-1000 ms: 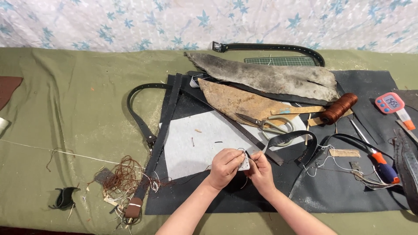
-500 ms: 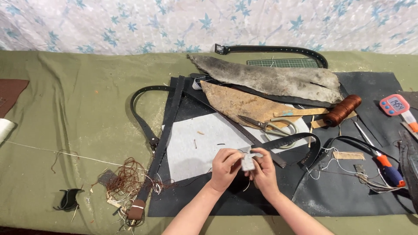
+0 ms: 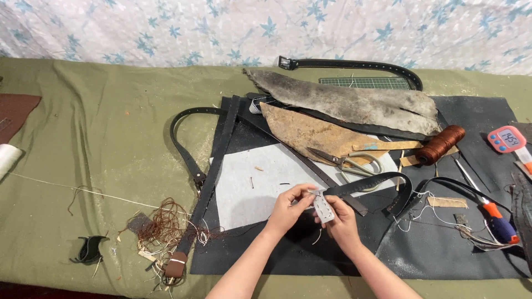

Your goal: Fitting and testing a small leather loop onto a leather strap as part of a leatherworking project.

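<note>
Between our two hands we've got the tab (image 3: 323, 207), pinched by left hand (image 3: 288, 207) and right hand (image 3: 341, 218) alike. Its long axis runs up-left to down-right, and the strap (image 3: 366, 185) trails away up-right from our grip.

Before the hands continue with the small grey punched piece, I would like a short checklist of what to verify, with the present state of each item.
1. Small grey punched leather piece held by both hands: ok, left hand and right hand pinch it.
2. Black leather strap end meets the piece: ok.
3. Thread through the holes: cannot tell.
4. Metal scissors within reach, blades shut: ok.
5. Spool of brown thread nearby: ok.
6. Needle in the fingers: cannot tell.
</note>
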